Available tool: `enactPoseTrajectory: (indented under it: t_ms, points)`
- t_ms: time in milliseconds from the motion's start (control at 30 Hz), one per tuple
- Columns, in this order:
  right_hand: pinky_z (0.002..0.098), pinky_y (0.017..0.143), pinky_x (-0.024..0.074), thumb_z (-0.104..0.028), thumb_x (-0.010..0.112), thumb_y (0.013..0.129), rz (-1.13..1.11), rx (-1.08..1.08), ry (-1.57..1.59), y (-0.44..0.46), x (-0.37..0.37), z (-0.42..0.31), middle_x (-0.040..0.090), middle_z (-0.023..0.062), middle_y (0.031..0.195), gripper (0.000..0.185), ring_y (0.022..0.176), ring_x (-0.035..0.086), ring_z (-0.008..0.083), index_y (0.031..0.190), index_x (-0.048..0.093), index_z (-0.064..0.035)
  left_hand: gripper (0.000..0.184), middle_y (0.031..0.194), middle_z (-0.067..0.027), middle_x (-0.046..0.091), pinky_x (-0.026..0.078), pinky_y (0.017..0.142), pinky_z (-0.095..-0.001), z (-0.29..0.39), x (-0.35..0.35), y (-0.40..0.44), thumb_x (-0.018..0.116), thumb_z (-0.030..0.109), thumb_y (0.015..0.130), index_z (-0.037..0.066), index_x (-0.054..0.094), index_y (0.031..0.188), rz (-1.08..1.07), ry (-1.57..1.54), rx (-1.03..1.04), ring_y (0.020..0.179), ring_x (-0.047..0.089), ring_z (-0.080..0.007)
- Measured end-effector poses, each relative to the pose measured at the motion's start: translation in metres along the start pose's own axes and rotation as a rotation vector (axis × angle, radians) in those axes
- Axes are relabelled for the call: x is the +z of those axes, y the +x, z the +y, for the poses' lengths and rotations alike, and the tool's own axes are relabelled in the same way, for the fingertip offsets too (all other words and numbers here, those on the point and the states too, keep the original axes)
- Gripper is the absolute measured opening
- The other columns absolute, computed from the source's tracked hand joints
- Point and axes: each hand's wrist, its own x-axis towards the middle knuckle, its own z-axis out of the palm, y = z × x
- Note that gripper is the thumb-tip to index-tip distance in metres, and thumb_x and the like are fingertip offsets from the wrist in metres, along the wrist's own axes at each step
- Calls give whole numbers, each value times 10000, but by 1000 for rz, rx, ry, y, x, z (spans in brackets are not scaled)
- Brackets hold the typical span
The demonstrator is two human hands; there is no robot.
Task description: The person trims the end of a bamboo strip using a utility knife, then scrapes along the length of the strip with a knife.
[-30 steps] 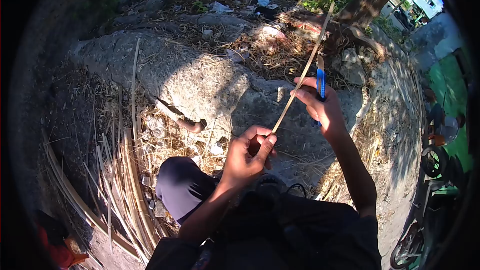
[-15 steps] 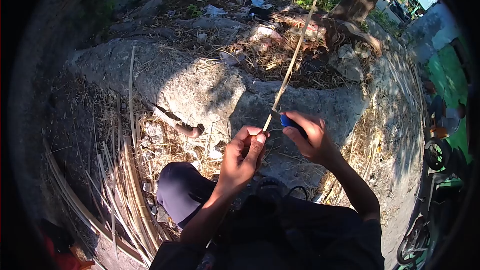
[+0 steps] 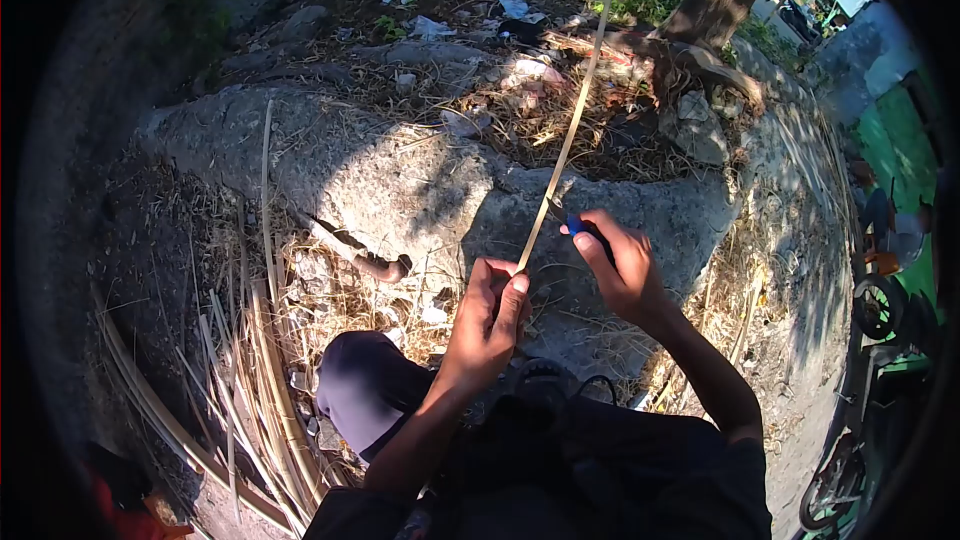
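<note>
Now the left hand (image 3: 488,320) pinches the lower end of a thin strip (image 3: 573,130) slanting up in front of the stone (image 3: 390,175); the right hand (image 3: 625,268) grips a blue knife (image 3: 574,226), blade at the strip's edge.
</note>
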Motion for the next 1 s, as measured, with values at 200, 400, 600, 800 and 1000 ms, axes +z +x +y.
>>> enactPoseTrajectory:
  t_ms: [200,400,600,800,1000]
  points:
    - [431,676,581,-244,680,1041,0,-218,-113,-5,11,-6,748,161,972,237,808,745,366,1140,662,-29,256,731,55,480,338,524,-230,-1,-5,0,527,294,1159,48,581,1203,-43,88,5,582,395,-34]
    - [443,719,621,-298,688,1031,-61,-215,-117,-4,23,7,771,147,1040,285,883,764,374,1171,679,-50,289,671,61,460,328,499,-239,-7,-7,1,486,297,1173,55,622,1093,-10,210,87,541,391,-36]
    - [448,724,625,-342,691,1024,-112,-186,-165,-7,28,6,781,138,1077,316,890,769,373,1166,714,-60,307,673,32,491,348,521,-258,-3,-7,1,475,299,1176,54,601,1039,4,261,51,563,414,-56]
    - [433,751,632,-318,729,997,-100,-206,-145,-4,27,10,791,147,1102,310,906,780,358,1160,744,-54,288,749,-118,595,472,622,-387,-2,-4,-1,470,265,1162,24,599,1070,83,463,102,646,587,-210]
    - [404,753,635,-289,748,982,-101,-203,-175,-4,28,16,799,134,1087,289,905,790,334,1151,753,-55,320,707,-3,490,371,588,-299,-5,-6,0,471,289,1169,34,581,1012,51,398,52,646,444,-97]
